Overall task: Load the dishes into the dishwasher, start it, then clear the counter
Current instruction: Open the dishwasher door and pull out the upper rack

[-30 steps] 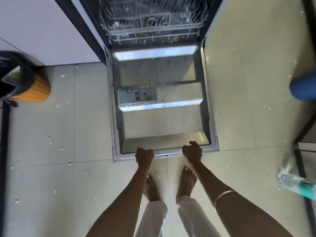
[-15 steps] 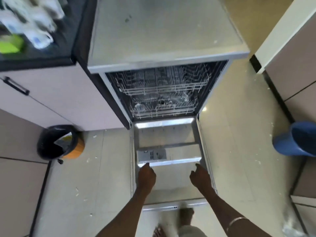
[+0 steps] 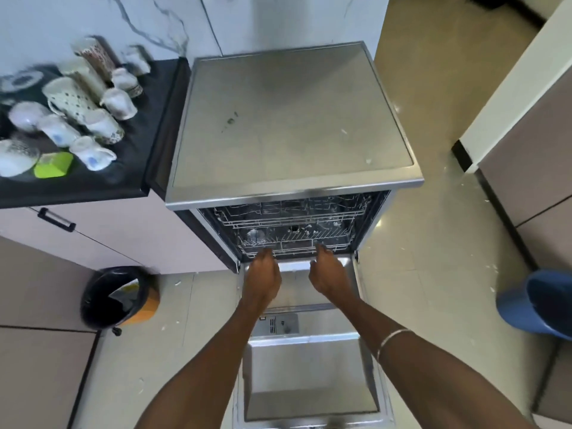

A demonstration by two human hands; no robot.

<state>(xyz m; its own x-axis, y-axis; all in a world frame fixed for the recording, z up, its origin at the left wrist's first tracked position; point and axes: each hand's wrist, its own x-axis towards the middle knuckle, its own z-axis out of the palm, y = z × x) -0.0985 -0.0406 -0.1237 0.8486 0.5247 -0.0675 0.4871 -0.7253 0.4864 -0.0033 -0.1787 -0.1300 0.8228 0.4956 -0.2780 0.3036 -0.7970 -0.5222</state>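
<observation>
The steel dishwasher (image 3: 291, 119) stands open with its door (image 3: 309, 382) folded flat over the floor under my arms. Inside are an upper wire rack (image 3: 294, 212) and a lower wire rack (image 3: 297, 239), both pushed in; a small clear item sits in the lower one at the left. My left hand (image 3: 261, 274) and my right hand (image 3: 328, 274) reach over the door, fingertips at the lower rack's front rail, holding nothing. Several white patterned cups and mugs (image 3: 71, 100) stand on the black counter (image 3: 123, 174) at the left.
A green container (image 3: 54, 165) sits among the cups. A black-lined orange bin (image 3: 117, 297) stands on the floor left of the door. A blue bucket (image 3: 541, 300) is at the right, beside beige cabinets (image 3: 526, 134). White specks litter the tiled floor.
My hands let go of the door's outer edge and moved forward over it to the lower rack. The view tilted up, bringing the dishwasher top and counter into sight.
</observation>
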